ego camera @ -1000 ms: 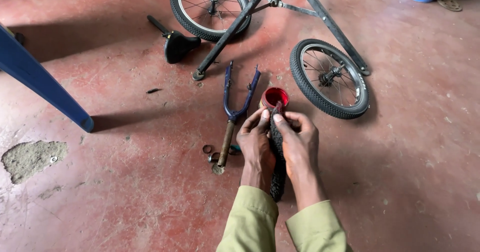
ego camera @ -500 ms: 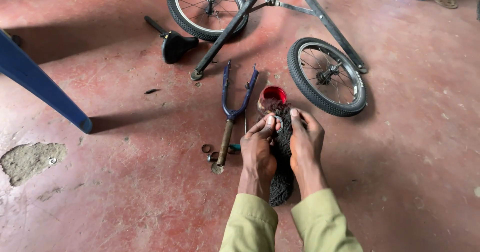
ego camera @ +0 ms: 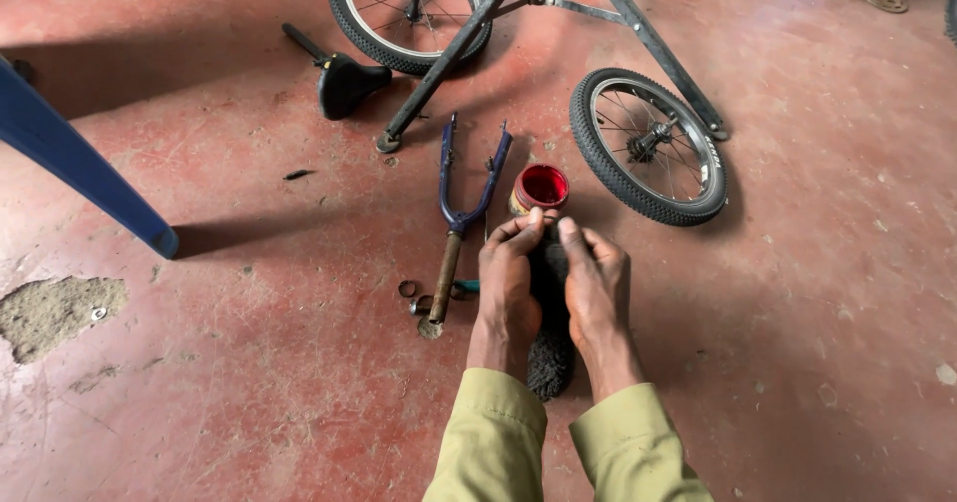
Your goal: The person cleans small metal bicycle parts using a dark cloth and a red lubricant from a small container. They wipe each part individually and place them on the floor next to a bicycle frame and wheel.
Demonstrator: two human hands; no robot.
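On a worn red concrete floor, left hand and right hand pinch something unseen beside a red tin.

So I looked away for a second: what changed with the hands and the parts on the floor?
Little. The left hand and right hand drew slightly back from the red tub; their fingertips now meet just short of it, over a dark object on the floor. The blue fork, rings, loose wheel and saddle stayed put.
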